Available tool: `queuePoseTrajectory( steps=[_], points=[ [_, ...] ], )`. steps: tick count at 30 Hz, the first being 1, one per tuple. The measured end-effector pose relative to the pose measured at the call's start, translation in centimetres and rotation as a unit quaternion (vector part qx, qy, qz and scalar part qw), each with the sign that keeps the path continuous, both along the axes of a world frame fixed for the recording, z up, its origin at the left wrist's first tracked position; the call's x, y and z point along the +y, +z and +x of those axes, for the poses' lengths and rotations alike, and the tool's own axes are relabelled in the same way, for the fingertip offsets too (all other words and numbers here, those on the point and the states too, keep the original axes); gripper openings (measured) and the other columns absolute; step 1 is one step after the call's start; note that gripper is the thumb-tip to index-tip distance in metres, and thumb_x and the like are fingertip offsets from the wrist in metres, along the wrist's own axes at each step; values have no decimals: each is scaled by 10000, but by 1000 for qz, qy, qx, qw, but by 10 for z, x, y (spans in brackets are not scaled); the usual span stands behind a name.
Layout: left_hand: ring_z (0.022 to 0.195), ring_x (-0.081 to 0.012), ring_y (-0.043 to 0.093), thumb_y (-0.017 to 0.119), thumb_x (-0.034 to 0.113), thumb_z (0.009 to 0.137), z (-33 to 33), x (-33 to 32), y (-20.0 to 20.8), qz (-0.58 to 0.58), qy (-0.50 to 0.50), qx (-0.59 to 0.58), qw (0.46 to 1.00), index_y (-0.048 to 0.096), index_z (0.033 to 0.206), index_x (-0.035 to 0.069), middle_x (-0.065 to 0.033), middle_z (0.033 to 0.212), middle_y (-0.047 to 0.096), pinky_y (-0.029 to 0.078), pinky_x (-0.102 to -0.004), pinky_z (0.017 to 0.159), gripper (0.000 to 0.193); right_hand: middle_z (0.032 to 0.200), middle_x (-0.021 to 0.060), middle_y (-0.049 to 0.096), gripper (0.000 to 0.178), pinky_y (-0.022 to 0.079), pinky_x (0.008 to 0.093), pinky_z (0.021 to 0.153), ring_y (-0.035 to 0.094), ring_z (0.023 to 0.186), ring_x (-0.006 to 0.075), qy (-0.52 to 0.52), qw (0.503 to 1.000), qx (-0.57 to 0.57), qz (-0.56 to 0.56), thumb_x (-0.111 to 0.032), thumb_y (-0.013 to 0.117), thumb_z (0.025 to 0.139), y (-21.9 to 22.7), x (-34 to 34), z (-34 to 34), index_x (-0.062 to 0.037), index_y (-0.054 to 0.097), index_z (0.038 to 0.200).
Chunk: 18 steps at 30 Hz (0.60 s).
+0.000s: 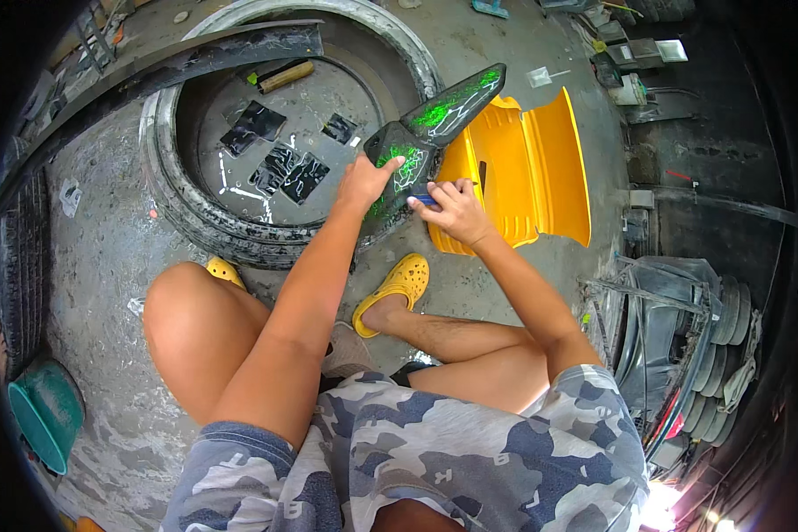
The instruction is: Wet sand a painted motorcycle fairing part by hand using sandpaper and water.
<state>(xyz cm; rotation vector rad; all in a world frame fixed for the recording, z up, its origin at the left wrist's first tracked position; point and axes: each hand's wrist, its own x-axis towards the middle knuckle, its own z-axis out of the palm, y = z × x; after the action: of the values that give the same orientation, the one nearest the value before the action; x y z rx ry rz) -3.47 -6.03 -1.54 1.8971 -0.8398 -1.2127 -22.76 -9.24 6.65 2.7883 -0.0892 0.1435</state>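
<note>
My left hand (368, 182) is closed on the near end of a black moulded plastic panel (426, 146) with bright green and white patterns, its thumb lying on the patterned face. The panel rests tilted across the right rim of a large tire (164, 164). In my right hand (457, 213) a small blue-handled tool (424, 200) is pinched against the panel's lower right edge; its working tip cannot be made out. Just right of that hand lies a yellow curved plastic panel (554, 168), partly behind the black one.
Inside the tire ring are several dark film pieces (254, 127), white strips and a wooden-handled tool (286, 77). A long black curved strip (186, 58) crosses its far left rim. At left stands a green basin (49, 417); at right, a rack with grey discs (718, 355).
</note>
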Motion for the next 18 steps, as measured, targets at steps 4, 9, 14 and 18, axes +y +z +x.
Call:
queuePoseTrajectory(
  steps=[4,9,14,18],
  points=[
    [1170,-404,561,690,615,741,2,2,1,4,-3,26,1000,507,1260,-110,-324,1205,580,435,-424,997,910,986,48,576,375,409,389,705,577,882,191,-9,1000,0,11,-195,574,833,3,-3,-2,-280,536,1196],
    [1185,-387,550,658,652,744,2,0,-14,14,-20,18,1000,505,1275,-69,-281,1257,566,436,-445,995,909,992,87,576,443,434,410,747,568,888,267,-236,970,-44,44,-65,611,820,28,-26,-67,-191,529,1237],
    [1163,-395,568,674,614,754,2,-1,-14,3,-13,15,1000,502,1299,-56,-280,1219,595,434,-419,993,881,1019,219,530,416,447,484,880,541,952,418,-471,823,-257,184,-71,645,835,15,-30,-110,-94,505,1226],
    [1171,-392,563,668,633,745,3,0,-3,14,-12,-6,1000,497,1314,-44,-286,1233,584,429,-410,1001,901,1156,249,462,483,421,456,916,511,999,392,-572,771,-188,209,-215,713,814,-25,-49,-148,-151,512,1248]
  ],
)
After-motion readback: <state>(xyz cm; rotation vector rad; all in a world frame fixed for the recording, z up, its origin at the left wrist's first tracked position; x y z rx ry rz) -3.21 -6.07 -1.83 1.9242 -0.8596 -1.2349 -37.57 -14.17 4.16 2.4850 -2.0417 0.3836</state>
